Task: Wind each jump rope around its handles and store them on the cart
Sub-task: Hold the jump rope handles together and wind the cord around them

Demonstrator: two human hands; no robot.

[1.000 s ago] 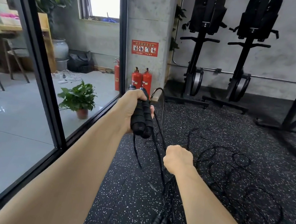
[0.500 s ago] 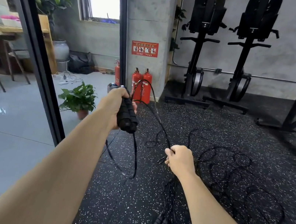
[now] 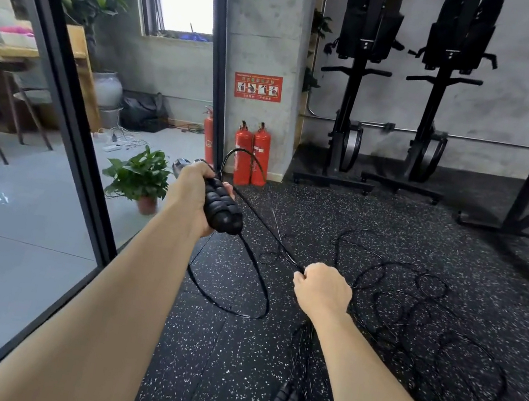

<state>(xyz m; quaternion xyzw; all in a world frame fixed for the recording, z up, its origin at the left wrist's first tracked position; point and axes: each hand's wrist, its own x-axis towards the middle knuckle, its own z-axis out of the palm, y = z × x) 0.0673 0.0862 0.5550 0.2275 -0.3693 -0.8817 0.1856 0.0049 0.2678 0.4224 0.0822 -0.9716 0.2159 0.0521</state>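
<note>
Obs: left hand (image 3: pixel 192 196) grip curled round paired handles (image 3: pixel 220 209), raised left of centre; right hand (image 3: pixel 321 291) grip pinching rope (image 3: pixel 268 230) nearer right. Advice: hold rope taut, lay turns side by side, clear of floor tangle (image 3: pixel 411 313).

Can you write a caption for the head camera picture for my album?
Left hand grips the jump rope handles while the right hand holds its black cord over speckled gym floor.

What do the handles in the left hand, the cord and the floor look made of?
Handles: matte black, ribbed, likely foam or soft rubber; shiny end cap looks metal. Cord: thin, glossy black, probably plastic-coated. Floor: black with white flecks, apparently rubber matting.
</note>
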